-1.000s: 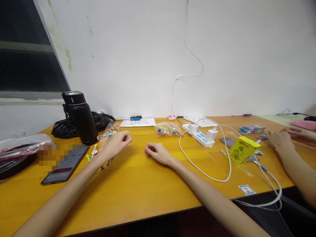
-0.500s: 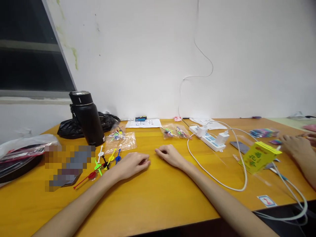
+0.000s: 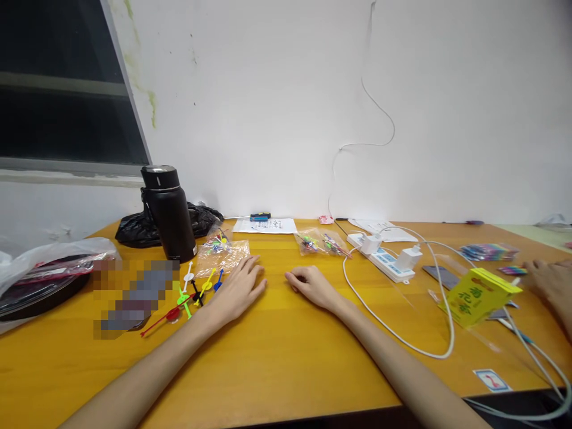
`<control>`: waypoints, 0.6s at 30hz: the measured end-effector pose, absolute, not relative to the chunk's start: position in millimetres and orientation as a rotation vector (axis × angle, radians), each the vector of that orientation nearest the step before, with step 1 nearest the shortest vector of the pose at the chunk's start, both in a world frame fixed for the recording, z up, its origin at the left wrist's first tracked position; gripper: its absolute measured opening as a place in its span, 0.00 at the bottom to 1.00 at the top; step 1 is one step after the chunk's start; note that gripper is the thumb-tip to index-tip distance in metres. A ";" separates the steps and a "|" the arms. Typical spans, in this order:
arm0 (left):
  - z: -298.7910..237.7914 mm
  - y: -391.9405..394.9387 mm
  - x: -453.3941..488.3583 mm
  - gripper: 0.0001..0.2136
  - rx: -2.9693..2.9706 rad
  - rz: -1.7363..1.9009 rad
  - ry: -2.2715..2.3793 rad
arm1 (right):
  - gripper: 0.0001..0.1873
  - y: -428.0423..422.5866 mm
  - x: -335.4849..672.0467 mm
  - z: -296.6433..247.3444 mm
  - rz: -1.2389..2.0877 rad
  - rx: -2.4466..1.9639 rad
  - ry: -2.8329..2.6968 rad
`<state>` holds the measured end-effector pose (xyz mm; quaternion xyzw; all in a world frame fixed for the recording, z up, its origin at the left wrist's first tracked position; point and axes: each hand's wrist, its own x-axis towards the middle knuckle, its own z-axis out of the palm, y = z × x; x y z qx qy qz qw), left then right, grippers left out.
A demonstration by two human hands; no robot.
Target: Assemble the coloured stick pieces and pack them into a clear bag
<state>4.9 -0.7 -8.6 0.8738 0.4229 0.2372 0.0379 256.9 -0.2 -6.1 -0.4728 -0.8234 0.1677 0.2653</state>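
Note:
My left hand (image 3: 241,287) lies palm down on the wooden table (image 3: 259,369), fingers spread and holding nothing. Its fingertips reach the right edge of a flat clear plastic bag (image 3: 227,262); whether they touch it I cannot tell. Just left of that hand lie several plastic arrow spinners, among them a red one (image 3: 172,314), a white one (image 3: 189,277), a yellow one (image 3: 206,286) and a blue one (image 3: 218,286). My right hand (image 3: 313,285) rests on the table with fingers curled in, nothing seen in them. Beyond it are small bags of colourful pieces (image 3: 309,242).
A black thermos (image 3: 172,223) stands at back left. To the right are a white power strip (image 3: 386,262) with chargers, looping cables and a yellow-green box (image 3: 480,295). Another person's hand (image 3: 549,280) is at far right. Paper (image 3: 281,226) and a screwdriver (image 3: 260,217) lie near the wall.
My left hand has uncurled and spread its fingers, moving slightly forward toward the clear bag. My right hand stays curled on the table. The view has shifted slightly left.

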 end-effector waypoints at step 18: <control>-25.3 2.4 3.1 0.35 2.485 0.553 1.546 | 0.27 -2.5 258.4 -4.1 0.425 -1.256 -2.238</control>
